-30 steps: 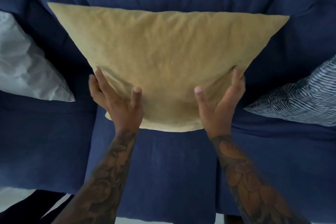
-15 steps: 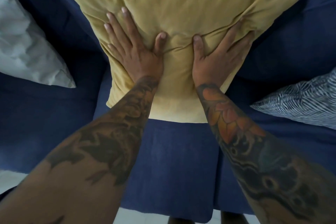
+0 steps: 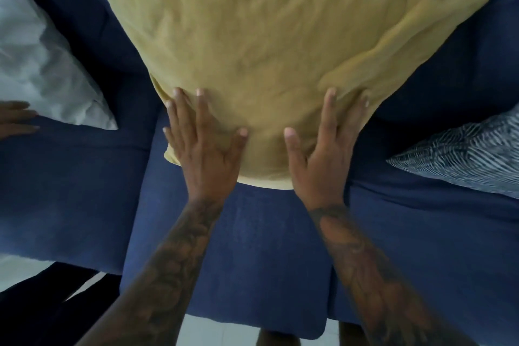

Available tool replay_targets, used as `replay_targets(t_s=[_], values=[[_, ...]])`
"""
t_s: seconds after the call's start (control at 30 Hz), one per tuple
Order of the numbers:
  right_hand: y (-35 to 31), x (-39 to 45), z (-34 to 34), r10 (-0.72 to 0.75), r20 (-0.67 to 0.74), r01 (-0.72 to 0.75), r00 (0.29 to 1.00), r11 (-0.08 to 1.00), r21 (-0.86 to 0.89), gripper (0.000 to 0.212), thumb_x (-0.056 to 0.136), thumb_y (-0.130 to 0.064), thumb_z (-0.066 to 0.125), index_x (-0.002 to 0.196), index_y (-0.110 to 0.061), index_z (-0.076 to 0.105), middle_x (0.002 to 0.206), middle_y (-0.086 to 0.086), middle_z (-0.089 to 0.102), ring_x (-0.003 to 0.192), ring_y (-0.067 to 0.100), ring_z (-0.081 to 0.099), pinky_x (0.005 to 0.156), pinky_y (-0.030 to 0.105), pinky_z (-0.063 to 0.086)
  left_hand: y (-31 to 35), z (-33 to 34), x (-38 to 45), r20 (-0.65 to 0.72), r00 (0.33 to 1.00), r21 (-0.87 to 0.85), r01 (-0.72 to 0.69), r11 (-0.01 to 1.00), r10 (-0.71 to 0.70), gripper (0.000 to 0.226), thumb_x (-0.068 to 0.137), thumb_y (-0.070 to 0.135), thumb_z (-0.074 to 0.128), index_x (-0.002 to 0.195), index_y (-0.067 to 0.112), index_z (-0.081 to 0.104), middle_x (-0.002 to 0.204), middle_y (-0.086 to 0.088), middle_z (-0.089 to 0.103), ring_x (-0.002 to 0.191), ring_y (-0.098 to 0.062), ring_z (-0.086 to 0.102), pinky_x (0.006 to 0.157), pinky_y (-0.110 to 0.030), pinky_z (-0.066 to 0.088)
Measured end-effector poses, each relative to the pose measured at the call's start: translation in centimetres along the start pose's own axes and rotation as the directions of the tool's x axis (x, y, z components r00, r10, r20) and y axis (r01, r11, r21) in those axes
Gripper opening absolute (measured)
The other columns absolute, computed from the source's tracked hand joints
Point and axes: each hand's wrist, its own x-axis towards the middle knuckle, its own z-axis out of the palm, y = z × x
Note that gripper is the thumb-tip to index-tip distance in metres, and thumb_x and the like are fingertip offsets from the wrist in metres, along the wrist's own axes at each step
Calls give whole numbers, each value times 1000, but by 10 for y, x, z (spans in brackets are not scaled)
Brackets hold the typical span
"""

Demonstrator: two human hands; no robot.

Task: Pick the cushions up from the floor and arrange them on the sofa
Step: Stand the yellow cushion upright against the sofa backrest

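Both hands [image 3: 261,154] flat on yellow cushion [image 3: 269,59]

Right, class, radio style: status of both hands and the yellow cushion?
Left hand and right hand open, flat on yellow cushion. Cushion propped against sofa back. Nothing in the way.

Two bare forearms reach into view from below, with no sleeves, watch or bracelet visible. Both are covered in dense, dark tattoo work running from near the elbow to the wrist, where the ink ends in a band-like edge. The left forearm [image 3: 168,270] carries swirling, shaded shapes; the right forearm [image 3: 373,267] shows rounded, possibly floral forms, though blur hides the detail. The left hand [image 3: 209,160] and right hand [image 3: 320,160] carry no tattoos or rings on their backs. Fingernails are short and pale.
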Motion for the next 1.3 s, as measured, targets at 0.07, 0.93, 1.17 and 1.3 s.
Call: replay_targets(t_s=[0.07, 0.93, 1.17, 1.3], values=[[-1, 13, 13, 17, -4, -17, 1000, 1000, -20, 85, 103, -49, 66, 168, -11, 27, 174, 33, 2, 163, 48, 2, 131, 51, 12, 3, 16, 9, -4, 1000, -16, 31, 999, -31, 88, 102, 65, 53, 169, 22, 14, 176, -13, 3, 162, -31, -2, 126, -64, 5], [33, -58, 26, 10, 167, 4, 986, 996, -87, 80, 108, -34, 61, 171, -25, 14, 177, 24, -5, 165, 40, -2, 131, 59, 20, -34, 21, -49, 109, 991, 8, 75, 997, -76, 95, 100, 69, 55, 170, 28, 5, 176, -11, -5, 162, -27, -8, 129, -51, 6], [35, 4, 65, 125, 152, -84, 980, 964, -251, 80, 106, -32, 58, 172, -29, 13, 178, 21, 3, 165, 38, 4, 132, 53, 13, -15, 73, 8, 113, 974, 126, 183, 975, -197, 90, 101, 73, 41, 170, 25, 8, 176, -12, -1, 162, -32, -4, 125, -63, 6], [32, 18, 73, 174, 208, -108, 962, 949, -297, 77, 107, -33, 53, 172, -30, 11, 178, 19, 1, 166, 36, 0, 133, 47, 5, -17, 81, 25, 184, 948, 193, 223, 956, -258, 91, 100, 73, 37, 170, 23, 9, 176, -12, -4, 162, -33, -7, 125, -64, 5]])
